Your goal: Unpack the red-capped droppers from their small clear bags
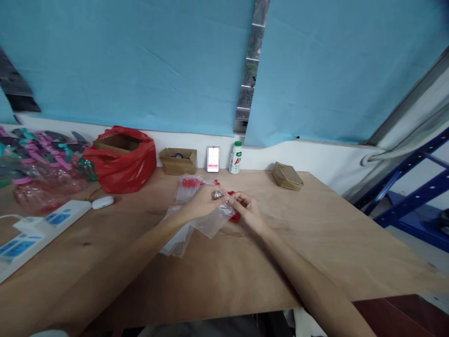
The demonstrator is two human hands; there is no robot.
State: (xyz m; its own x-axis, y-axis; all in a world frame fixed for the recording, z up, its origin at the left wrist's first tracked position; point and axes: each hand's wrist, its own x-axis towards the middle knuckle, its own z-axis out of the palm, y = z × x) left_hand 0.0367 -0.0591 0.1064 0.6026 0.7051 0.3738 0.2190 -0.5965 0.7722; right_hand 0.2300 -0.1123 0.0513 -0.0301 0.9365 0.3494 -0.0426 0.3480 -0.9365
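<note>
My left hand (204, 201) is closed on the upper part of a clear plastic bag (213, 222), which hangs down between my hands. The fingertips of my right hand (248, 209) pinch the bag's top edge close to my left fingers. A small shiny thing (217, 194) shows at my left fingers; its kind is too small to tell. Red items (235, 216) lie partly hidden behind the bag and my right hand. More clear bags (177, 241) lie flat under my left wrist. Behind my left hand are clear packets with red pieces (189, 183).
At the back stand a red plastic bag (128, 168) holding a box, an open cardboard box (178, 164), a phone (213, 159), a white bottle (236, 158) and a brown carton (287, 176). Left are a power strip (72, 210), a white case (103, 202) and several spray bottles (38, 194).
</note>
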